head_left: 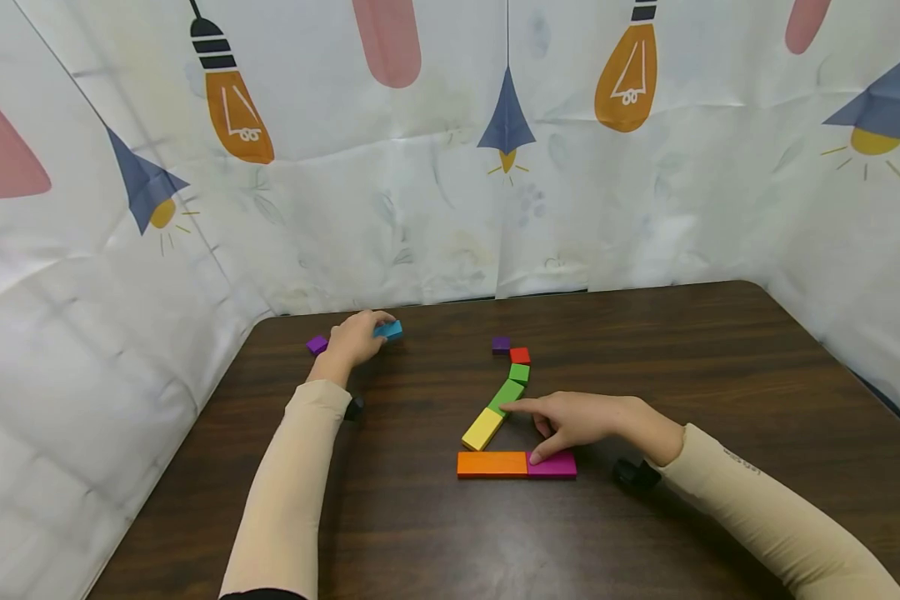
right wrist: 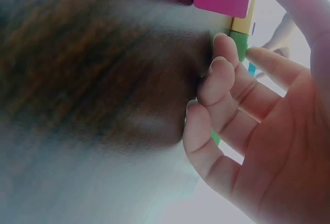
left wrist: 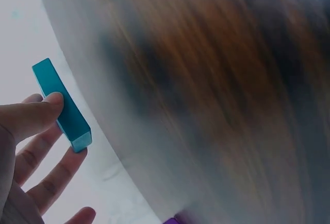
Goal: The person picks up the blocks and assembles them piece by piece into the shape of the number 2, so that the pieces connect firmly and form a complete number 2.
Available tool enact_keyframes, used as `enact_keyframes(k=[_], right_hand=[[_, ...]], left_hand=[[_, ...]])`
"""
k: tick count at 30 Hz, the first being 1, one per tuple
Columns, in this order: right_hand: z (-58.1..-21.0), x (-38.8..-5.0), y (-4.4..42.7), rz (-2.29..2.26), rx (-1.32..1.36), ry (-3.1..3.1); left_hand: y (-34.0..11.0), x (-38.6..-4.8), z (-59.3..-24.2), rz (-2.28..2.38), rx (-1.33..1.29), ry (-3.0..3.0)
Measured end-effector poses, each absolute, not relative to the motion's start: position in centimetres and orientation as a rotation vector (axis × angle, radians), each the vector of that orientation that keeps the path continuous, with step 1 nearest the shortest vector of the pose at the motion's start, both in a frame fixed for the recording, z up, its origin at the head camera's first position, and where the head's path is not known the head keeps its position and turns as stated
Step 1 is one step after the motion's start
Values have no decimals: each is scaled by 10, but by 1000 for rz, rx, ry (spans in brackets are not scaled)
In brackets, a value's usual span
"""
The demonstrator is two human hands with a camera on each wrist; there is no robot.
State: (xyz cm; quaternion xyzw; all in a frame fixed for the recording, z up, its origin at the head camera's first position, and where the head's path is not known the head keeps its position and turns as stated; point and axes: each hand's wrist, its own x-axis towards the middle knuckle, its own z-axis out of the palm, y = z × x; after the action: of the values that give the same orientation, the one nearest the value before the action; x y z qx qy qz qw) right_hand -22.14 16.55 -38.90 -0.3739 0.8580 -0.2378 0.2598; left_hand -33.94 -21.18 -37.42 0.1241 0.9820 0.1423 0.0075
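My left hand (head_left: 354, 340) pinches a blue rectangular block (left wrist: 73, 116) between thumb and fingers, at the far left of the table. My right hand (head_left: 581, 417) has its index fingertip at a long green block (head_left: 506, 393) and its thumb on a magenta block (head_left: 558, 467); its other fingers are bent. End to end with the magenta block lies an orange block (head_left: 492, 464). A yellow block (head_left: 482, 429) joins the long green one in a slanted line. Beyond it come a small green block (head_left: 519, 373), a red block (head_left: 520, 356) and a dark purple block (head_left: 501, 344).
A purple block (head_left: 317, 344) lies by my left wrist near the table's left edge. The dark brown wooden table (head_left: 682, 350) is bordered at the back and sides by a white curtain (head_left: 450, 225) printed with lamps and bulbs.
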Motion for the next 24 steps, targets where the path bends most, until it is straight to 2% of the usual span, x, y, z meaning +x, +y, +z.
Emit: enact_keyframes(k=[24], right_hand=[[-385, -220, 164, -650, -1008, 2320]], left_hand=[[-187, -332, -370, 426, 504, 3057]])
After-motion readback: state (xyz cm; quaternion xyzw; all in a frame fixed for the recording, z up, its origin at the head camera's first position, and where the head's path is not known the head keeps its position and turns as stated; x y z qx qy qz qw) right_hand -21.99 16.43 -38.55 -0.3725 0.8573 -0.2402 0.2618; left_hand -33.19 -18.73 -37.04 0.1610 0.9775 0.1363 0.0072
